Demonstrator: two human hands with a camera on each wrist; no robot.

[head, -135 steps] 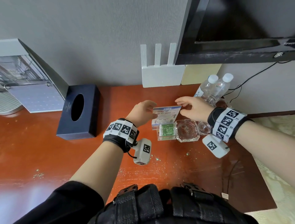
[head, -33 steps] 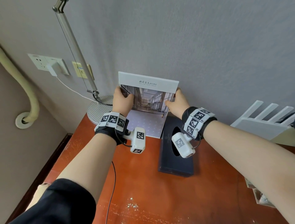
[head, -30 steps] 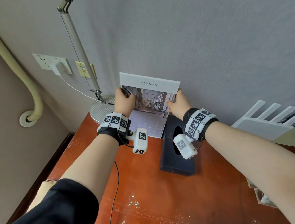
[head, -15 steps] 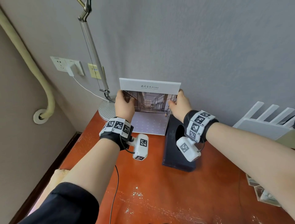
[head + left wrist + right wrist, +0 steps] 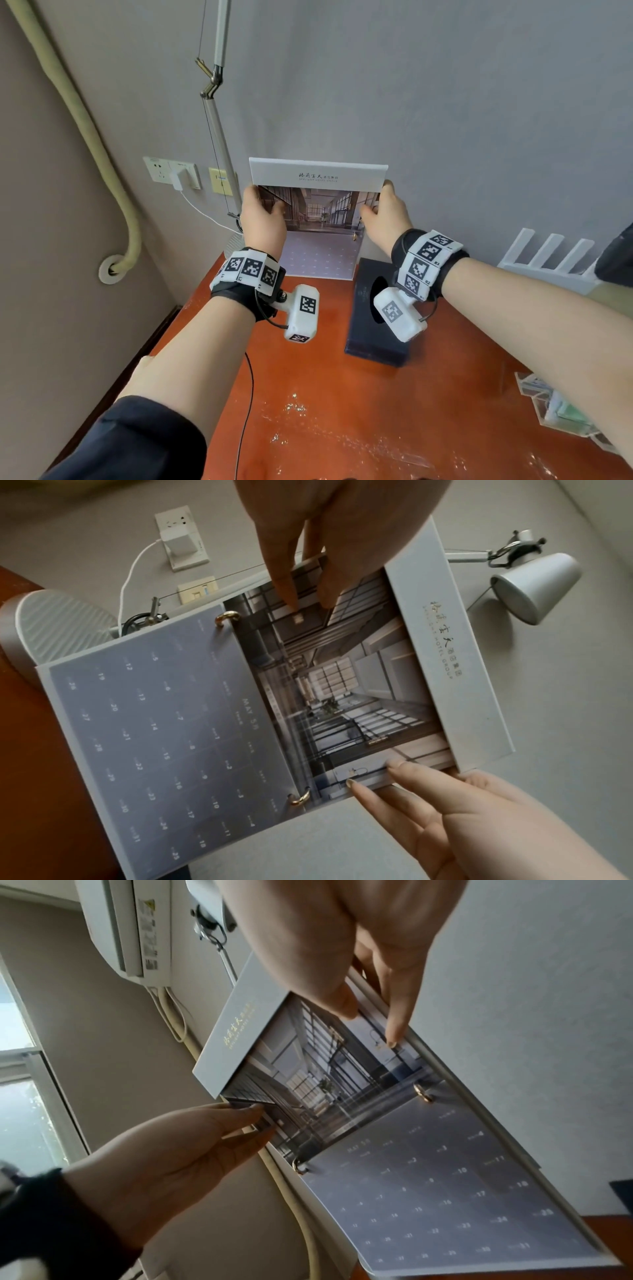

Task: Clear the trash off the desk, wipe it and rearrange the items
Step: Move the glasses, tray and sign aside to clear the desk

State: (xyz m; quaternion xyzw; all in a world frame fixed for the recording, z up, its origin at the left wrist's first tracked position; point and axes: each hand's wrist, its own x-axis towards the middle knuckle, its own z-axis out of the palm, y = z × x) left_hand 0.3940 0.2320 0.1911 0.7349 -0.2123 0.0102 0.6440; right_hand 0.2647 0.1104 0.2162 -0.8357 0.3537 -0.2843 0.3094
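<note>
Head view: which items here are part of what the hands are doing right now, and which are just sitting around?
In hand:
- desk calendar, standing on the desk at the wall
- left hand gripping its left edge
- right hand gripping its right edge

Lying about:
- tissue box, beside the calendar
- lamp base
- wall charger
- clear tray

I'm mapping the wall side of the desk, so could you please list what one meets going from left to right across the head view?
Beige pipe → wall socket with charger → lamp arm → left hand → calendar → right hand → white slotted rack.
</note>
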